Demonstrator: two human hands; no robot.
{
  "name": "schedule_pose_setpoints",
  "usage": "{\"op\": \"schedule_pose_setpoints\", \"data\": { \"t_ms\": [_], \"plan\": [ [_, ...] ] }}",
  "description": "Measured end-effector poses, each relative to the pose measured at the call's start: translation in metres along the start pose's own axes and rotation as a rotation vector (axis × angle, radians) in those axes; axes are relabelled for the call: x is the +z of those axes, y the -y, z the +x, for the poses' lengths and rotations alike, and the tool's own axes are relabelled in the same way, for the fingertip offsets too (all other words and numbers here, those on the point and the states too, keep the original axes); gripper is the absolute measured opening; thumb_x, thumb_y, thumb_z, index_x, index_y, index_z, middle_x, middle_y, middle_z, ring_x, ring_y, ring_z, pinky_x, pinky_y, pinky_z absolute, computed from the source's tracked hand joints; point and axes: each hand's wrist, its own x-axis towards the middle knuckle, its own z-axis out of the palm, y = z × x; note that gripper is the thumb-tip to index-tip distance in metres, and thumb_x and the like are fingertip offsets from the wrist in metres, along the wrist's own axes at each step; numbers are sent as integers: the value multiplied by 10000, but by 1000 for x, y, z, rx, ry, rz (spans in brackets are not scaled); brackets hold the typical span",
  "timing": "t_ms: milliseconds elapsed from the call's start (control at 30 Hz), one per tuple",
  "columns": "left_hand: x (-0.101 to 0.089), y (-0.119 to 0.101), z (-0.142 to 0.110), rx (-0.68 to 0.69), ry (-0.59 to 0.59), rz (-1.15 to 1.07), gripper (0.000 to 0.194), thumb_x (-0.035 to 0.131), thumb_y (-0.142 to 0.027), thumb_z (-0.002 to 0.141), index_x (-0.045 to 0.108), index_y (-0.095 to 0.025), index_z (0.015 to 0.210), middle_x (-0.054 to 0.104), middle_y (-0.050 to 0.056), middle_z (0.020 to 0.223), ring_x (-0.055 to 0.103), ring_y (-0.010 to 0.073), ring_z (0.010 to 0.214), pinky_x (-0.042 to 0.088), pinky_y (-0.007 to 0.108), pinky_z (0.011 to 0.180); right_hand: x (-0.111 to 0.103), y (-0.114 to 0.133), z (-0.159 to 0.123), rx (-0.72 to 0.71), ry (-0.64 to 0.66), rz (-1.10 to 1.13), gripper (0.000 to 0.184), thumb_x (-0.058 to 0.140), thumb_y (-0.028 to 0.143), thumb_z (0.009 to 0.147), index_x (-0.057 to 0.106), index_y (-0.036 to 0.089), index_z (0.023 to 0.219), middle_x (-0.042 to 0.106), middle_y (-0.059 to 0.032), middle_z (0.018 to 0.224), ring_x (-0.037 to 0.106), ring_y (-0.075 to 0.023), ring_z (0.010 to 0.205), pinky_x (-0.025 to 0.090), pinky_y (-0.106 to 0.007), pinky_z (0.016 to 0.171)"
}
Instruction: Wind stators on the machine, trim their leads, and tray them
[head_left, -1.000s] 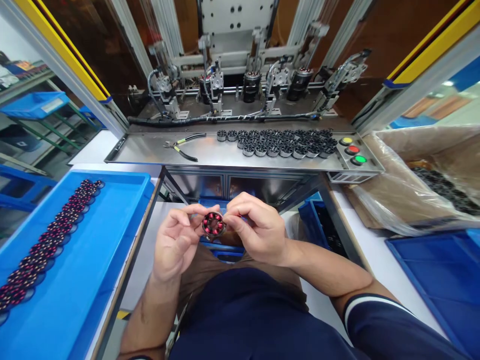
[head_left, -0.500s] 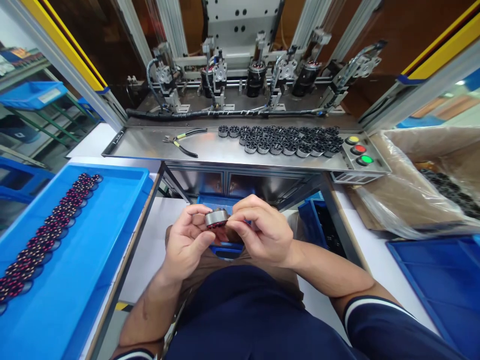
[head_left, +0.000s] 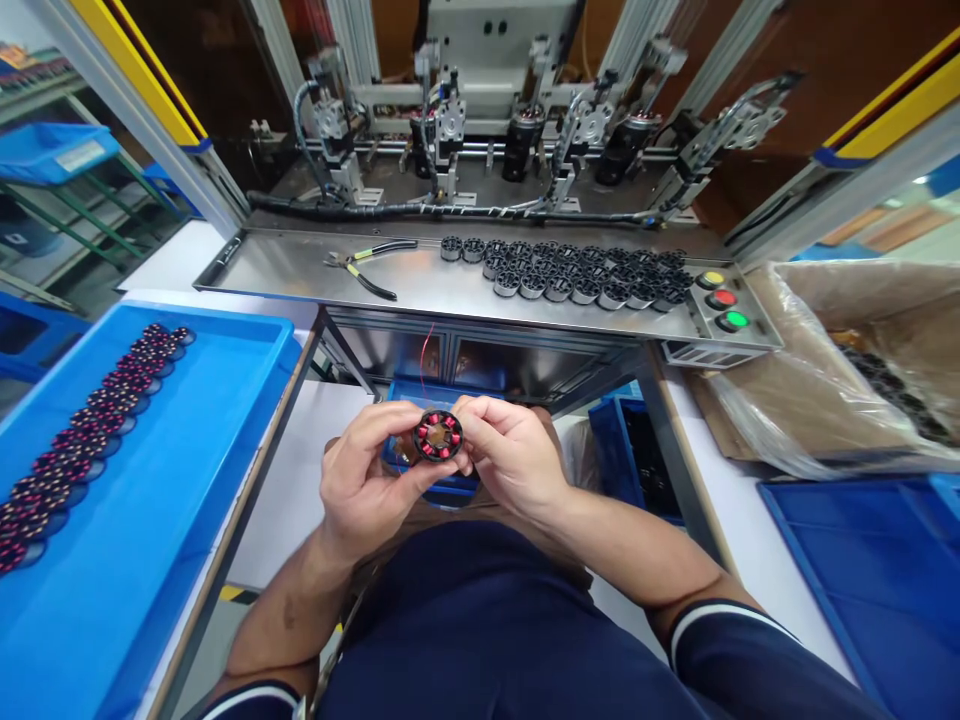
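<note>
Between my two hands is a wound motor stator [head_left: 437,420], a round black ring with red wire coils inside. Its open face is turned up towards me. My left hand [head_left: 364,478] grips it from the left, thumb below and fingers along the upper rim. At its right edge, the fingers of my right hand [head_left: 521,460] are pinched together against the ring; the fingertips are partly hidden. A thin red wire [head_left: 424,362] sticks up from behind the stator.
Wire cutters [head_left: 361,268] lie open on the metal ledge, left of several rows of black-and-silver stators [head_left: 559,285]. Push buttons [head_left: 722,299] sit at its right end. A blue tray [head_left: 187,480] at left holds red-wound stators; a plastic-lined box [head_left: 780,400] stands at right.
The stator has been tipped from edge-on to face-up, showing its red coils. My right hand has moved slightly left against it. A loose red wire now shows above it.
</note>
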Motion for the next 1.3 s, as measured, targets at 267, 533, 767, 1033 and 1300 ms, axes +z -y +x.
{"op": "schedule_pose_setpoints", "data": {
  "t_ms": [267, 533, 767, 1033, 1300],
  "plan": [
    [-2, 0, -1, -69, -8, 10, 443, 859, -296, 747, 655, -202, 1129, 722, 43, 959, 720, 188, 928, 621, 313, 800, 2, -1, 1, 28, -16, -20, 419, 842, 505, 723, 625, 157, 639, 605, 36, 563, 501, -53, 460, 396, -188, 456],
    [-3, 1, -2, -119, -5, -66, 484, 891, -213, 698, 674, -212, 1130, 732, 38, 969, 713, 191, 957, 616, 316, 822, 2, -1, 2, 25, -11, -5, 406, 854, 479, 717, 625, 155, 632, 613, 34, 571, 509, -57, 463, 400, -185, 452],
    [-2, -1, -2, -114, 7, -78, 442, 850, -144, 733, 669, -217, 1130, 726, 47, 1007, 706, 195, 998, 613, 320, 833, -1, -1, 3, 12, -16, -18, 396, 843, 473, 732, 623, 154, 651, 619, 32, 588, 522, -55, 473, 414, -171, 446],
    [-5, -3, -4, -78, 25, 7, 426, 842, -107, 723, 683, -217, 1102, 725, 52, 1062, 708, 207, 1031, 621, 344, 866, 0, 0, 3, 21, -19, -40, 425, 836, 496, 729, 594, 157, 642, 605, 34, 583, 518, -54, 472, 408, -163, 435],
    [-5, -8, -5, -170, 58, -125, 393, 755, -16, 762, 674, -211, 1093, 705, 94, 1158, 701, 216, 1093, 640, 290, 798, 0, 3, 3, -50, -25, -114, 413, 814, 511, 752, 609, 162, 666, 589, 37, 592, 519, -61, 474, 427, -176, 440]
  ]
}}
